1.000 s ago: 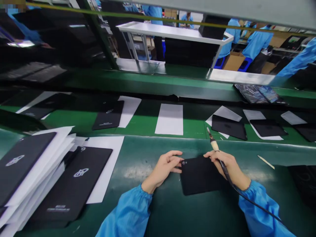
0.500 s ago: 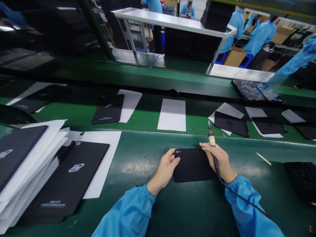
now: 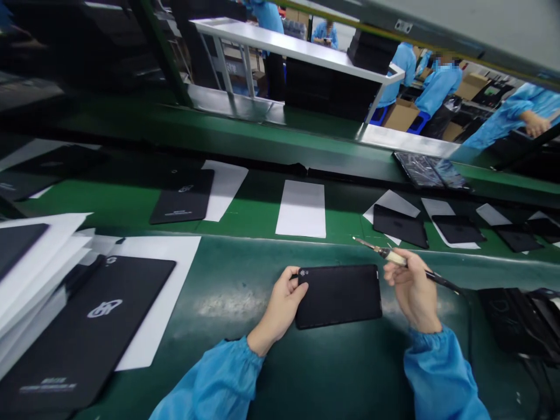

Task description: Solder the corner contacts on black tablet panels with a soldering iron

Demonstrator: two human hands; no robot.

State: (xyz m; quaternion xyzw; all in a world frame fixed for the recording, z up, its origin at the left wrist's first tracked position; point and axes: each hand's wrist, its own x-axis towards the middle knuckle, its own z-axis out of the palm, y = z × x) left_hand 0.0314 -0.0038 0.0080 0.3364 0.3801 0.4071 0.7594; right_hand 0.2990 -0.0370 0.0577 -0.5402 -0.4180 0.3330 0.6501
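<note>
On the dark green bench (image 3: 245, 361), head view: a black tablet back cover (image 3: 338, 294) lies flat, long side across, between both hands. Small camera hole at its top-left corner.

Left hand (image 3: 282, 300): fingers curled narrow round the cover's left short edge, thumb on top near the corner, holding it down.

Right hand (image 3: 409, 289): lifted just right of the cover's top-right corner, apart from it. Fingers closed on a soldering iron (image 3: 396, 256), pen-style grip; tip points up-left, over the bench edge, cable runs off to the right.

Surroundings, same view:
- Bench, left: larger black cover w/ white logo (image 3: 87, 326) lying on a white sheet (image 3: 161, 291); stack of sheets and covers at far left edge.
- Conveyor belt (image 3: 258, 219), beyond bench: bare white sheet (image 3: 301, 209) straight ahead; black covers on sheets to left (image 3: 182, 197) and right (image 3: 400, 226).
- Background: people in blue coats (image 3: 437, 87) behind a white shelf frame.
</note>
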